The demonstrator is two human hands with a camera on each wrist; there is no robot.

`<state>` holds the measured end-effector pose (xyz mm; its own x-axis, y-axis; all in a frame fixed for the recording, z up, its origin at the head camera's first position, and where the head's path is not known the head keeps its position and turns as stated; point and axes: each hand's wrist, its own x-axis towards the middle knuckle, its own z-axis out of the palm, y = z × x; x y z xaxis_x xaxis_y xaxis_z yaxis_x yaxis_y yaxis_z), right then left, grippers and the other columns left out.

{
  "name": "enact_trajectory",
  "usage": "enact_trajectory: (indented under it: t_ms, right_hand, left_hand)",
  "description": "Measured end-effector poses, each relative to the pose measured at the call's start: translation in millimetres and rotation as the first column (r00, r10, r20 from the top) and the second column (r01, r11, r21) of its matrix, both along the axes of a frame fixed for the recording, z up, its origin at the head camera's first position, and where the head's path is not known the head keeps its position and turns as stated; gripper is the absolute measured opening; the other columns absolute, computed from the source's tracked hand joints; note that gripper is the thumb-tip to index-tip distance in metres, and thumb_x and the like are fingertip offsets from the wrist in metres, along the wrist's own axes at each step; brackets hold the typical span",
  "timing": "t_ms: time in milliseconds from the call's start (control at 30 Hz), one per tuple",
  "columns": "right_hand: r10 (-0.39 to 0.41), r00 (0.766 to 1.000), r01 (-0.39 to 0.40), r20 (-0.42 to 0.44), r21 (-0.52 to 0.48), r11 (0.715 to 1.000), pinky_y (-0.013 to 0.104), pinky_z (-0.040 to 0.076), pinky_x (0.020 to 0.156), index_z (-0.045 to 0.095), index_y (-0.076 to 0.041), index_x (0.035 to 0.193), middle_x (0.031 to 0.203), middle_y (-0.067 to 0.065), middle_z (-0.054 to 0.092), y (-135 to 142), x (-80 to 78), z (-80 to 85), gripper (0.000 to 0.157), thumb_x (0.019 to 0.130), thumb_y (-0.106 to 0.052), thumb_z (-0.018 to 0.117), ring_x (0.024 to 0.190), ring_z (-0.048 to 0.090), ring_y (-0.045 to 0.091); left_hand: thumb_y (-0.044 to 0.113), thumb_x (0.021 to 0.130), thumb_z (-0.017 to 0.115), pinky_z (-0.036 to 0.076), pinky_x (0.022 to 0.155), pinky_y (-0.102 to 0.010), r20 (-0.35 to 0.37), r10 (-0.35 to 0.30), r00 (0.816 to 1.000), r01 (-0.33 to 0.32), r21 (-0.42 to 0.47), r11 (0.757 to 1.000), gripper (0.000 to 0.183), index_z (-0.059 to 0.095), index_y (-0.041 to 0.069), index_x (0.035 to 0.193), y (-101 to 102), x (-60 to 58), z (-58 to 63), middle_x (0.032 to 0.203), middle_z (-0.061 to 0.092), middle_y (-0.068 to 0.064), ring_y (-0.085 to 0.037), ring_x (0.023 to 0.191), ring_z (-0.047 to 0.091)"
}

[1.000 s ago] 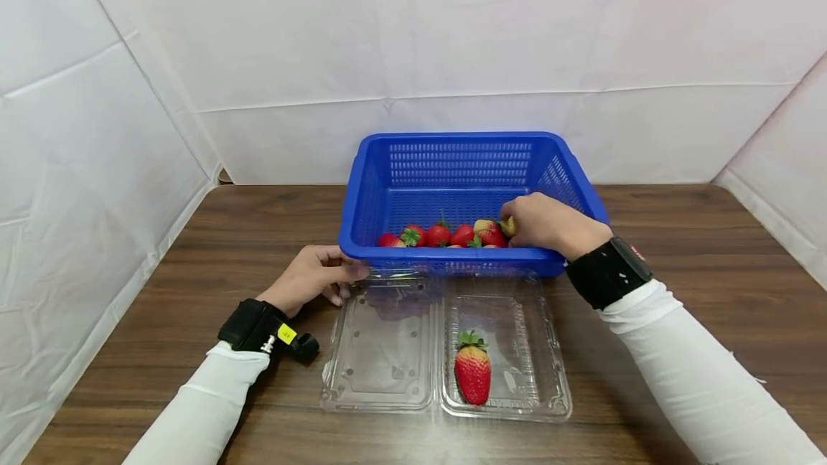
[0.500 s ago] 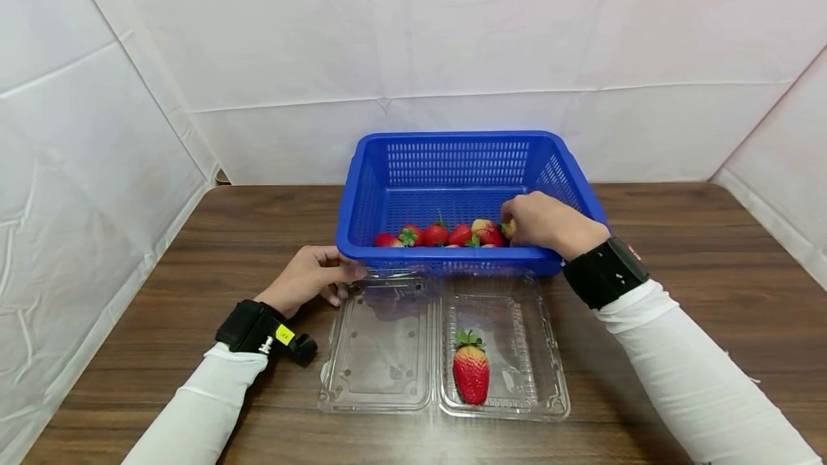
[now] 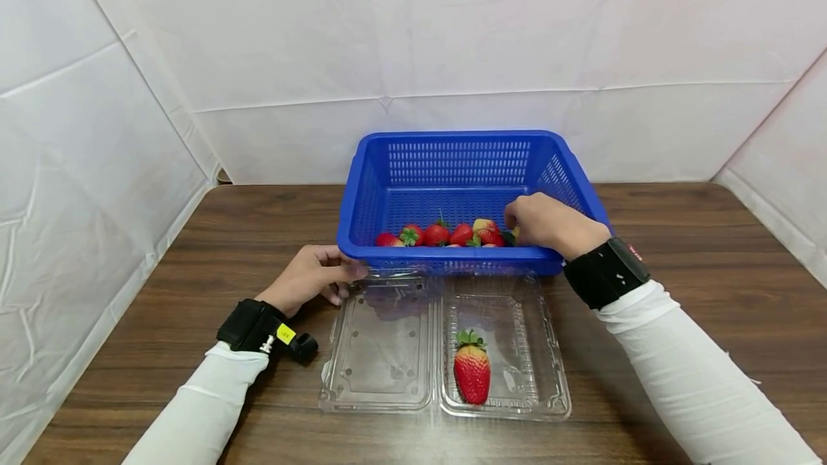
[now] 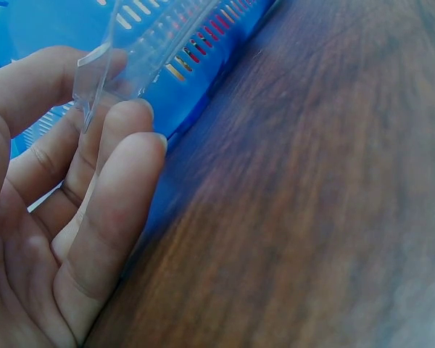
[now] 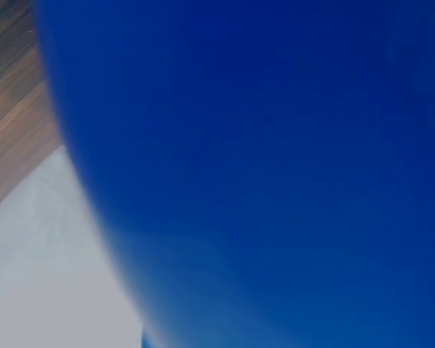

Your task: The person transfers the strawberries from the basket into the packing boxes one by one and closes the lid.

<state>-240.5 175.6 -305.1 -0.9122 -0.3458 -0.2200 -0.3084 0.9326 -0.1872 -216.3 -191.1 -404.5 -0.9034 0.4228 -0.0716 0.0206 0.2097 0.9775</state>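
Note:
In the head view, my left hand pinches the far left corner of an open clear plastic clamshell box. The left wrist view shows the fingers at the clear plastic edge. One strawberry lies in the right half of the box, its leaves pointing away from me. My right hand reaches down into the blue basket, over the right end of a row of strawberries. Its fingertips are hidden among the fruit, beside green leaves, and I cannot tell whether they hold a strawberry.
The basket stands directly behind the box, its near rim overlapping the box's far edge in the head view. Blue basket wall fills most of the right wrist view. Brown wooden table lies around them, and white sheeting rises behind.
My right hand has shifted slightly to the right in the basket. The pale fruit beside its fingers has given way to dark green leaves. My left hand keeps its place on the box.

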Motion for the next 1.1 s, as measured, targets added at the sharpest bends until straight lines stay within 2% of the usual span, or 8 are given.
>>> enact_trajectory:
  t_ms: [400, 667, 833, 1100]
  right_hand:
    - [0.004, 0.998, -0.005, 0.056, 0.006, 1.0, 0.042, 0.056, 0.075, 0.068, -0.002, 0.109, 0.104, 0.016, 0.067, 2.1, -3.0, 0.7, 0.023, 0.087, -0.002, 0.063, 0.082, 0.058, 0.024]
    - [-0.007, 0.997, 0.007, 0.077, -0.003, 1.0, 0.036, 0.055, 0.069, 0.069, -0.003, 0.108, 0.101, 0.014, 0.067, 1.1, -1.8, 0.2, 0.023, 0.087, 0.0, 0.061, 0.078, 0.057, 0.022]
    - [-0.009, 0.997, 0.009, 0.074, -0.001, 1.0, 0.036, 0.055, 0.069, 0.069, -0.004, 0.108, 0.097, 0.013, 0.066, 1.1, -0.3, 0.8, 0.021, 0.088, -0.003, 0.062, 0.077, 0.057, 0.023]
    - [0.039, 0.999, -0.039, 0.016, -0.025, 0.999, 0.038, 0.056, 0.071, 0.068, 0.001, 0.108, 0.094, 0.015, 0.067, 1.7, 0.5, 1.9, 0.021, 0.088, -0.002, 0.063, 0.075, 0.058, 0.022]
  left_hand:
    - [0.023, 0.085, 0.075, 0.058, 0.052, -0.029, 0.003, 0.0, 1.0, 0.0, -0.014, 1.0, 0.029, 0.068, 0.001, 0.103, 0.7, -0.6, 3.8, 0.073, 0.064, -0.008, -0.019, 0.06, 0.06]
    - [0.022, 0.085, 0.075, 0.058, 0.051, -0.028, 0.001, 0.002, 1.0, -0.002, -0.02, 1.0, 0.028, 0.068, 0.001, 0.103, -0.3, -0.4, 2.3, 0.073, 0.064, -0.008, -0.018, 0.06, 0.06]
    - [0.022, 0.084, 0.075, 0.058, 0.051, -0.028, 0.0, 0.001, 1.0, -0.001, -0.021, 1.0, 0.028, 0.069, 0.002, 0.104, -0.3, 0.4, 1.6, 0.074, 0.066, -0.007, -0.019, 0.06, 0.06]
    - [0.022, 0.085, 0.074, 0.058, 0.051, -0.029, 0.001, -0.003, 1.0, 0.003, -0.008, 1.0, 0.028, 0.068, 0.001, 0.103, -1.0, 1.0, 2.0, 0.075, 0.064, -0.008, -0.019, 0.061, 0.06]
